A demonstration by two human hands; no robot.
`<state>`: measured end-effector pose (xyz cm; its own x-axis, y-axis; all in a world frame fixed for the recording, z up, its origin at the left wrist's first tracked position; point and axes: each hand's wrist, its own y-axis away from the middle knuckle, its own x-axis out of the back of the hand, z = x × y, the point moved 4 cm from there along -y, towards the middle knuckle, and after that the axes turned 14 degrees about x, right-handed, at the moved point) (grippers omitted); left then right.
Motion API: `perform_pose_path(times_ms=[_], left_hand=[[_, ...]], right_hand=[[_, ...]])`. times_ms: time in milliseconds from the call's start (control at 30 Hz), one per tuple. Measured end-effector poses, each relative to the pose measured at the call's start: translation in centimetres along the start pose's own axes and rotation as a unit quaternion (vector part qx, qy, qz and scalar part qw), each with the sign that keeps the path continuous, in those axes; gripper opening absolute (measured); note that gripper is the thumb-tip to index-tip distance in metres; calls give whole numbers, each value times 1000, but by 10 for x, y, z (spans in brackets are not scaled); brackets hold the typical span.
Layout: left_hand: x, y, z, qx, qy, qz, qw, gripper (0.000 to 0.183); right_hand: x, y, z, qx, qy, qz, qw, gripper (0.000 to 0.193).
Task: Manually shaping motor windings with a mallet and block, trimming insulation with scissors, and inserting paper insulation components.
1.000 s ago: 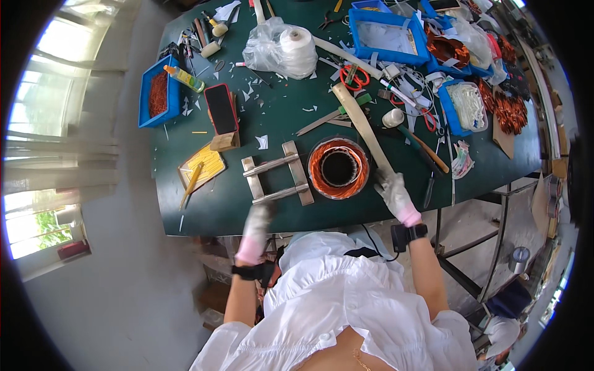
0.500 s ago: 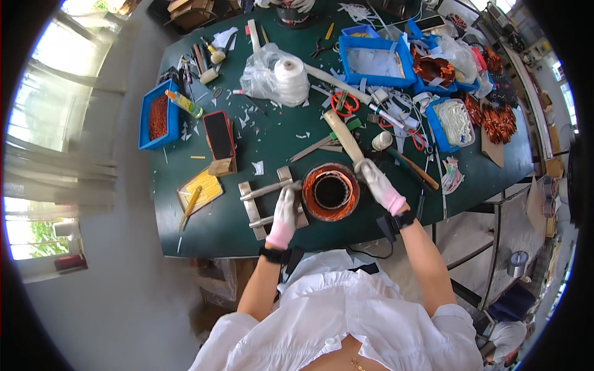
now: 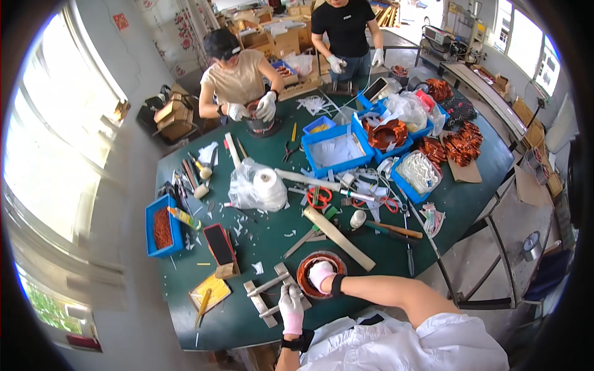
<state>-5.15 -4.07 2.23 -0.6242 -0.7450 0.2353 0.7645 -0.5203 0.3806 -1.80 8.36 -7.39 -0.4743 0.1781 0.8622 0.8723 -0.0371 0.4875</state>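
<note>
A round motor stator [image 3: 339, 260] with copper windings stands near the table's front edge. My right hand [image 3: 322, 274], in a white and pink glove, reaches over it and into its opening; its fingers are hidden there. My left hand [image 3: 291, 307], gloved alike, is over a metal stand [image 3: 270, 309] of two bars and two rods, left of the stator. Its fingers are bent and close together, and what they grip, if anything, is too small to make out. A pale wooden stick [image 3: 340, 238] lies on the table just beyond the stator.
Behind the stator lie red-handled scissors [image 3: 319, 198], a white spool [image 3: 267, 190] and blue trays [image 3: 336, 150]. A phone [image 3: 219, 243] and a yellow pad [image 3: 210, 290] lie left. Across the table, a gloved person [image 3: 238, 80] handles another stator; a second person [image 3: 346, 37] stands behind.
My right hand has let go of the wooden stick and moved left into the stator. My left hand's fingers have bent together. The view has tilted up, bringing the co-workers into sight.
</note>
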Motion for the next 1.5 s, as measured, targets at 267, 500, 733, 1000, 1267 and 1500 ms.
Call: perform_pose_path(times_ms=[267, 500, 733, 1000, 1267, 1500], left_hand=[[-46, -13, 22, -157, -183, -42, 970, 19], [-96, -49, 4, -186, -606, -85, 768, 12], [-104, -74, -22, -102, -672, -179, 711, 24], [-65, 13, 53, -223, -337, -171, 899, 21], [-45, -93, 57, -269, -310, -191, 891, 35], [-76, -110, 30, -88, -186, -397, 894, 30]], right_hand=[[27, 46, 7, 100, -250, 112, 957, 31], [17, 223, 62, -2, -426, 413, 805, 17], [-67, 204, 126, -183, -359, 432, 807, 17], [-44, 61, 139, -220, -223, 338, 887, 71], [-27, 138, 116, -104, -680, 335, 644, 44], [-5, 202, 104, -169, -719, 393, 548, 25]])
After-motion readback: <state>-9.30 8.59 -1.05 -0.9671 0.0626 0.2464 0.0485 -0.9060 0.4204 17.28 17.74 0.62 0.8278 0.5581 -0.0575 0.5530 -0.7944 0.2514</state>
